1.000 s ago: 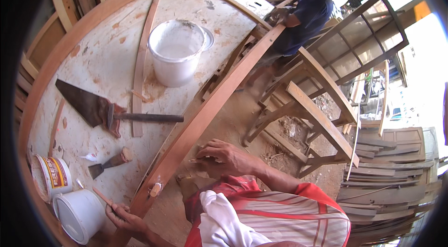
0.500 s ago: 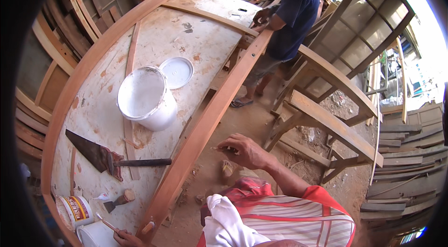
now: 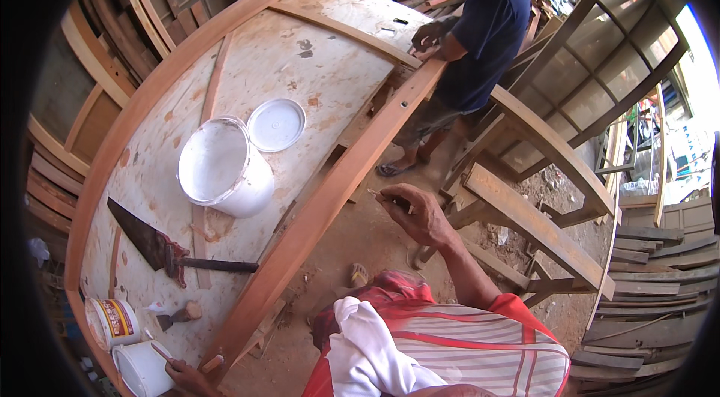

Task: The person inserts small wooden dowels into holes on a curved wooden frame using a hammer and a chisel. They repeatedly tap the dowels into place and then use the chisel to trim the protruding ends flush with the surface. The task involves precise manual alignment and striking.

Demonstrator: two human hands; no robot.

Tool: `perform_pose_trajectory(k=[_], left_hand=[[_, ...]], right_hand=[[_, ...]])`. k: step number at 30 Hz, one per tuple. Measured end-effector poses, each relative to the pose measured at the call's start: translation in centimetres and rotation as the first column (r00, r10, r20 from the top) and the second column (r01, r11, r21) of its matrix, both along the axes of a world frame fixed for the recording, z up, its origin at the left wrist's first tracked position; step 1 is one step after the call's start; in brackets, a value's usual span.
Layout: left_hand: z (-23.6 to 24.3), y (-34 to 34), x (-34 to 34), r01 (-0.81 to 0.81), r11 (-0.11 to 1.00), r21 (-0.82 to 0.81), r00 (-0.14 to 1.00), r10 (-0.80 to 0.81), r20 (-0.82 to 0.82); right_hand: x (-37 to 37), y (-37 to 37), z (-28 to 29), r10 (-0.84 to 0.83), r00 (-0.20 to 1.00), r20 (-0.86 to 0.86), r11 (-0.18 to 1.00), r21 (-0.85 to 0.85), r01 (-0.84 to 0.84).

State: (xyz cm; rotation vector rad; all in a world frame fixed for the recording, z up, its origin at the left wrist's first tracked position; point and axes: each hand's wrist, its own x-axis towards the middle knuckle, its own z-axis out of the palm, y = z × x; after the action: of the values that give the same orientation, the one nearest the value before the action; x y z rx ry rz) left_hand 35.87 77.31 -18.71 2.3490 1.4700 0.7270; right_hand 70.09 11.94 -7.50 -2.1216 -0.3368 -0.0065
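Note:
My left hand [image 3: 189, 377], partly cut off by the lower edge, grips a thin light stick [image 3: 160, 351] above a small white tub [image 3: 139, 368]. Past the long wooden rail, my right hand [image 3: 417, 214] is raised over the floor with fingers curled together; a tiny pale bit shows at the fingertips, too small to name. On the white, stained panel [image 3: 300, 185] stand a big white bucket [image 3: 259, 185] and its round lid [image 3: 277, 124]. A handsaw [image 3: 146, 238] with a dark handle lies nearer, then a putty knife [image 3: 180, 316] and a labelled tub [image 3: 118, 321].
A reddish wooden rail [image 3: 330, 198] edges the panel on my side; a curved one [image 3: 105, 149] borders the far left. Another person [image 3: 484, 44] in dark blue stands at the far end, hands near the rail. Wooden trestles [image 3: 536, 224] and stacked boards [image 3: 660, 292] occupy the right.
My right hand has risen and moved slightly right, its fingers turned. My left hand and the stick have shifted slightly left. The view has shifted a little.

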Motion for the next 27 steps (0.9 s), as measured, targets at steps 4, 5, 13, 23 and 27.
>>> perform_pose_trajectory(k=[4, 5, 13, 23, 27], left_hand=[[0.4, -0.6, 0.3, -0.008, 1.0, -0.007, 1.0, 0.008, -0.029], [0.6, -0.9, 0.5, -0.014, 1.0, -0.011, 0.999, 0.014, -0.038], [2.7, -3.2, 1.7, -0.027, 0.999, 0.048, 0.995, 0.031, -0.095], [0.1, 0.7, -0.4, 0.051, 0.999, 0.006, 0.972, -0.049, -0.232], [1.8, -2.5, -0.2, -0.157, 0.979, 0.128, 0.951, 0.184, -0.249]], right_hand=[[0.2, -0.8, -0.1, -0.007, 0.999, -0.048, 1.0, 0.026, 0.008], [0.2, -1.0, -0.1, -0.015, 0.998, -0.066, 0.999, 0.031, 0.017], [0.3, -1.6, -1.4, -0.121, 0.939, -0.321, 0.836, 0.477, 0.271], [-2.2, -0.3, -2.0, -0.272, 0.922, -0.277, 0.859, 0.361, 0.362], [-5.0, 2.7, -3.5, -0.231, 0.933, -0.275, 0.925, 0.236, 0.298]])
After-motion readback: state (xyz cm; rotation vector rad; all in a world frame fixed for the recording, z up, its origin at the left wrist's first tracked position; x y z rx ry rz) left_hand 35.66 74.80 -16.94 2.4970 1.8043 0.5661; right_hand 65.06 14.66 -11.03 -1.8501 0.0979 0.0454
